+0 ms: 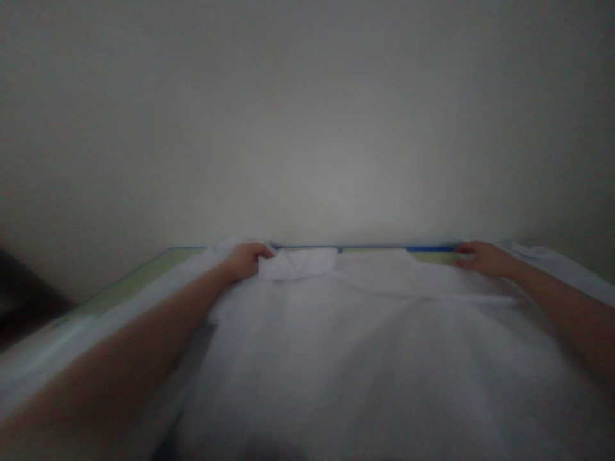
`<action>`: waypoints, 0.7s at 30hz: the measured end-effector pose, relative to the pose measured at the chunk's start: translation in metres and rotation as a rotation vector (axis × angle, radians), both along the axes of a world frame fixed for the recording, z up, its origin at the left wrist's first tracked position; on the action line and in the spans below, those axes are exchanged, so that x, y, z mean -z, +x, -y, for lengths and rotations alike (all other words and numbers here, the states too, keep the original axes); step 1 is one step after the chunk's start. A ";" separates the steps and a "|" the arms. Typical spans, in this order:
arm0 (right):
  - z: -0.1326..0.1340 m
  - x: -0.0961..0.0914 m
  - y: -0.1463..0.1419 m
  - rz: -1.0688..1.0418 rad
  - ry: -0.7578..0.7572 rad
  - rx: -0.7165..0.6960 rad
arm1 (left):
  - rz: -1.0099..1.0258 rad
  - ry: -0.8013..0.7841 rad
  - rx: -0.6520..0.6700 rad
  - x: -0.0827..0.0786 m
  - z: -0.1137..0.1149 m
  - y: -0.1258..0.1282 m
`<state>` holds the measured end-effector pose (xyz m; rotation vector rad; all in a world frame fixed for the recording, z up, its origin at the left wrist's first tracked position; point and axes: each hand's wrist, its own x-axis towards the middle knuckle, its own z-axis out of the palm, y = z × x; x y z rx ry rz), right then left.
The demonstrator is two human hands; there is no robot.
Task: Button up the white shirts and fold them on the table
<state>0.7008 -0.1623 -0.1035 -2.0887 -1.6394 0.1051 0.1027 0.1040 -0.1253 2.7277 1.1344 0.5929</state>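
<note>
A white shirt (pixel 336 358) is spread over the table, with what looks like its collar (pixel 307 262) at the far edge. Left of that collar, my left hand (pixel 247 259) is closed on the white cloth. My right hand (pixel 483 257) reaches to the far edge on the right, its fingers and thumb pinched together at the shirt's cloth. Loose white fabric (pixel 542 254) lies just beyond and right of this hand. Blur hides the fine detail of both grips.
The green tabletop (pixel 129 282) with its blue edge shows at the far left. A plain pale wall (pixel 307 128) rises right behind the table. Something dark (pixel 24 288), too blurred to name, stands at the left.
</note>
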 end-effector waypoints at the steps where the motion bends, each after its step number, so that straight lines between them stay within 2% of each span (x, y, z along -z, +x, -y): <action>1: -0.015 -0.002 -0.014 0.039 -0.066 -0.052 | 0.001 -0.015 -0.001 -0.001 0.001 -0.002; 4: -0.066 -0.005 -0.062 0.153 -0.195 -0.161 | 0.004 -0.039 -0.010 -0.002 0.003 -0.009; 7: -0.109 0.002 -0.105 0.252 -0.275 -0.161 | -0.011 -0.022 -0.003 -0.002 0.004 -0.015; 10: -0.130 0.009 -0.128 0.286 -0.314 -0.122 | -0.021 0.005 0.024 -0.002 0.006 -0.020; 13: -0.137 0.003 -0.135 0.320 -0.323 -0.089 | -0.011 0.017 0.051 -0.001 0.009 -0.022; 15: -0.139 -0.016 -0.138 0.345 -0.270 -0.065 | 0.001 0.025 0.058 0.000 0.009 -0.022; 17: -0.137 -0.049 -0.143 0.376 -0.158 -0.031 | 0.007 0.026 0.044 0.001 0.009 -0.022; 19: -0.130 -0.097 -0.153 0.416 0.004 0.004 | 0.009 0.022 0.015 0.000 0.009 -0.022; 21: -0.111 -0.153 -0.166 0.466 0.232 0.029 | 0.011 0.020 -0.016 -0.001 0.009 -0.022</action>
